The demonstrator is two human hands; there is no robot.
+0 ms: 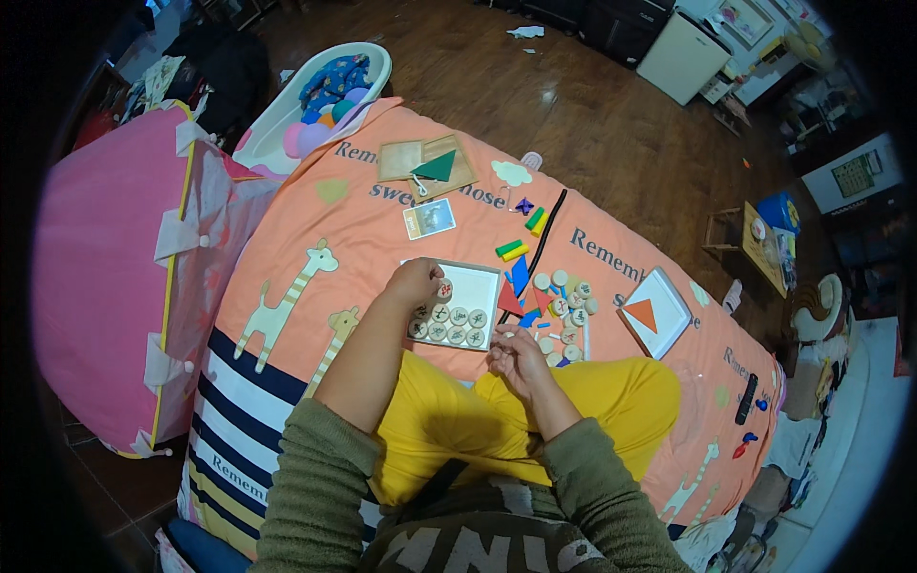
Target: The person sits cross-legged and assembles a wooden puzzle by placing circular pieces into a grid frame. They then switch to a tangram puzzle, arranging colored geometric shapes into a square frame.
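Observation:
A shallow white box lies on the bed in front of me. Round wooden Chinese chess pieces stand in rows along its near side. Over the box's far left part, my left hand pinches a single Chinese chess piece with a red mark. My right hand is beside the box's near right corner, its fingers curled together; what they hold, if anything, is too small to make out. Right of it lies a loose heap of more wooden pieces, some with red marks.
Blue and red flat shapes, green and yellow blocks and a black strip lie beyond the heap. Farther off are wooden trays, a picture card and another white box with an orange triangle. A pink tent stands left.

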